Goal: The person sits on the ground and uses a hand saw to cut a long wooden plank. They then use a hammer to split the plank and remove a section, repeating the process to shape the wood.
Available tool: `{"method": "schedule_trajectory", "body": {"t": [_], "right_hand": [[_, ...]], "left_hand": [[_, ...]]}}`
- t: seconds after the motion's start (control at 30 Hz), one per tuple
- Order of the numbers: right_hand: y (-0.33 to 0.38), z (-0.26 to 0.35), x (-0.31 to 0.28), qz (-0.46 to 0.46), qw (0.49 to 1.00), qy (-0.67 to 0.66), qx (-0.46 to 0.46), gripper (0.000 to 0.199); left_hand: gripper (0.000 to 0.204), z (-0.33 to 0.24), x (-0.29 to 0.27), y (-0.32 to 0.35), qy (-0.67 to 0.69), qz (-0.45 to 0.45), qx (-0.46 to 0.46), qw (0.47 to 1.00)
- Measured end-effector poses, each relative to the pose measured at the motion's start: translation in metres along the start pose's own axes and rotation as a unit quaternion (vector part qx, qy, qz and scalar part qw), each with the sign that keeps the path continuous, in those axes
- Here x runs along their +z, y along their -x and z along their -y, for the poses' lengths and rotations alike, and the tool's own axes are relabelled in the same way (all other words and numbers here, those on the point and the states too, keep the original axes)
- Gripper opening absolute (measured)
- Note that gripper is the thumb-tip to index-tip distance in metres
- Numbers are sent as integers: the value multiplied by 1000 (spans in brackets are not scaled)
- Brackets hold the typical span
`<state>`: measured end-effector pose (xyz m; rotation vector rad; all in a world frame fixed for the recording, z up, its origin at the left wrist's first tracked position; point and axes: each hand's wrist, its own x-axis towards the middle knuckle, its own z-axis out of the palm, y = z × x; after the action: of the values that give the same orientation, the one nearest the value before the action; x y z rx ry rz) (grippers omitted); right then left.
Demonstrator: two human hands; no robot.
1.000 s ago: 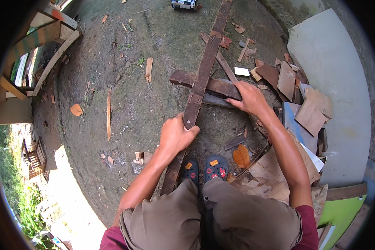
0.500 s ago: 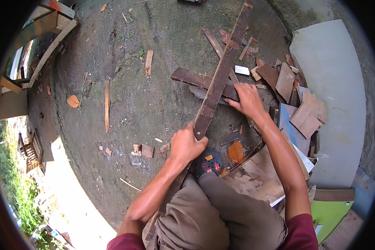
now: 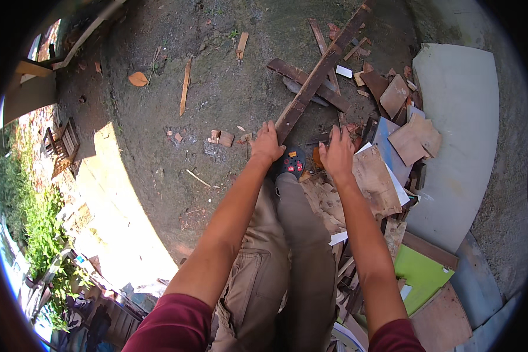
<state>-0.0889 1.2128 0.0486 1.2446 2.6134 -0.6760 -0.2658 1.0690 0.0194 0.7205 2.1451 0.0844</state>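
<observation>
A long dark wooden plank [image 3: 321, 75] slants away from me over the ground. My left hand [image 3: 267, 142] is closed round its near end. Beneath it a shorter dark wooden block [image 3: 334, 97] lies crosswise, partly propped on a grey stone [image 3: 296, 87]. My right hand [image 3: 338, 155] is off the wood, low over the scraps near my foot, its thumb and fingers apart with nothing visibly held. Just beyond its fingertips shows a thin dark piece [image 3: 341, 119] whose kind I cannot make out. My sandalled foot [image 3: 291, 161] is between the hands.
Broken boards [image 3: 413, 139] and brown sheet scraps [image 3: 376, 182] pile up at my right, beside a large pale panel [image 3: 454, 135] and a green board [image 3: 422, 274]. Thin wood strips [image 3: 185, 88] and small wood chunks [image 3: 222, 138] lie on the ground at left.
My right hand has let go of the short crossing block and drawn back toward me. My left hand stays on the plank's end. The view has shifted, showing more of my legs.
</observation>
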Motion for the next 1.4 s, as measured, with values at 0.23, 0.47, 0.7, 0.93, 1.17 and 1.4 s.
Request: {"method": "schedule_trajectory", "body": {"t": [0.23, 0.47, 0.7, 0.93, 1.17, 1.4], "right_hand": [[137, 43, -42, 137, 978, -160, 10, 23], [166, 113, -97, 416, 896, -78, -136, 24], [158, 164, -95, 309, 908, 96, -268, 26], [256, 254, -74, 320, 903, 94, -270, 23], [440, 403, -31, 413, 828, 37, -378, 29], [550, 521, -33, 461, 788, -4, -408, 25]], "left_hand": [[56, 23, -28, 131, -45, -72, 0, 996], [35, 110, -44, 282, -1, 57, -8, 998], [31, 184, -22, 419, 308, -85, -169, 932], [36, 250, 69, 571, 433, -131, -198, 870], [35, 332, 151, 762, 544, -233, -386, 708], [39, 305, 225, 900, 621, -282, -479, 552]]}}
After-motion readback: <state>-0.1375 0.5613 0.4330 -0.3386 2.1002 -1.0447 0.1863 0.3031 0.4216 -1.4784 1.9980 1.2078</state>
